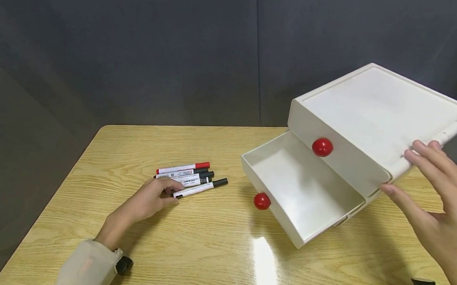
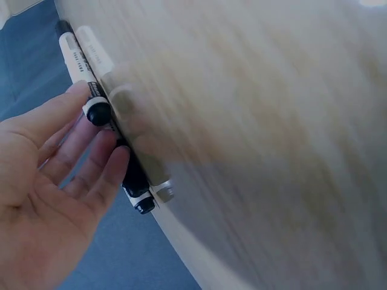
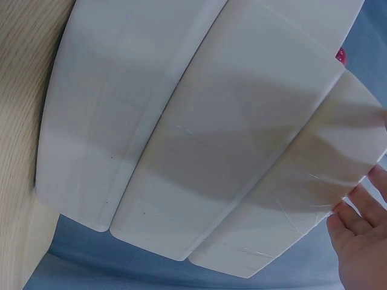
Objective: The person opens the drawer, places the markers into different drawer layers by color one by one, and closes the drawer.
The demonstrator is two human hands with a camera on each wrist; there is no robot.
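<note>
Several whiteboard markers point(image 1: 182, 169) lie side by side on the wooden table, one with a red cap and others with black caps. My left hand point(image 1: 156, 195) pinches the rear end of the nearest black-capped marker point(image 1: 196, 189) between thumb and fingers; the left wrist view shows the thumb against this marker point(image 2: 77, 63). A white drawer unit point(image 1: 385, 107) with red knobs stands to the right, its upper drawer closed and a lower drawer point(image 1: 307, 185) pulled out. My right hand point(image 1: 442, 201) rests extended fingertips on the unit's top right edge, thumb near its front corner.
The wooden table point(image 1: 135, 150) carries everything, with a dark cloth point(image 1: 171, 57) behind and at the left. One red knob point(image 1: 262, 201) juts from the pulled-out drawer toward the table's middle. In the right wrist view, the unit's stacked side panels point(image 3: 199, 139) rise beside the hand.
</note>
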